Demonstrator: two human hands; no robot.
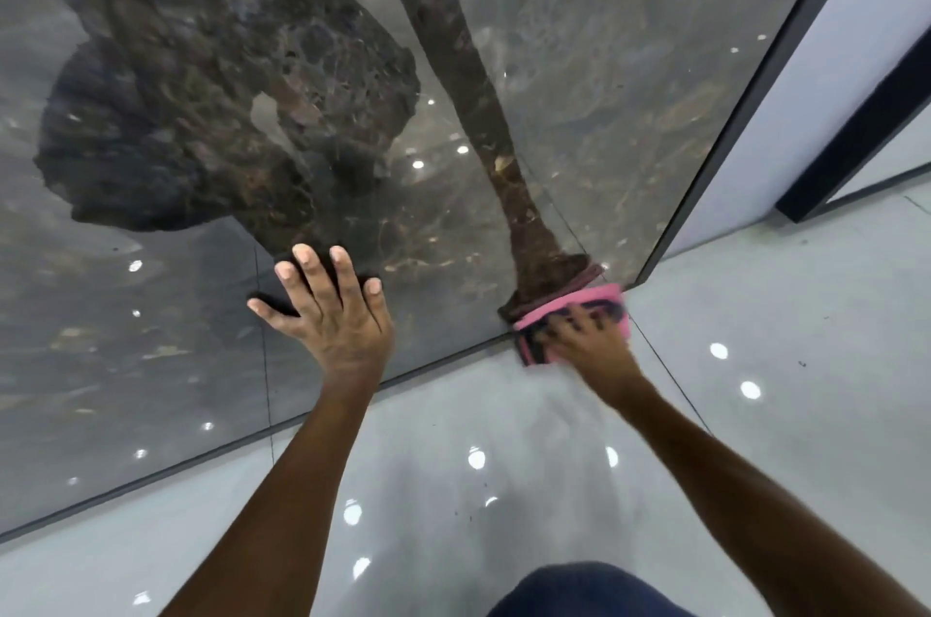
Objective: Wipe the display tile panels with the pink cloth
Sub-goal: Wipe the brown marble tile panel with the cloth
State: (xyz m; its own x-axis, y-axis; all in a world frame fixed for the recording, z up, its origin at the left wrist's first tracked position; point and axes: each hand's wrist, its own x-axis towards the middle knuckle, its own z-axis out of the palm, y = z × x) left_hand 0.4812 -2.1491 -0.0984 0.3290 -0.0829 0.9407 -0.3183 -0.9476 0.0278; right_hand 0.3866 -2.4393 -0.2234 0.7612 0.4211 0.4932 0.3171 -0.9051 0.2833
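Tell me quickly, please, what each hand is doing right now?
Left hand: open, fingers spread flat against the tile panel.
Right hand: presses the pink cloth at the panel's bottom edge; grip cannot be told.

two hands (330, 314) (592, 339), one pink cloth (569, 304), one tile panel (604, 62)

Left hand (330, 309) flat, fingers spread; right hand (589, 334) curled.
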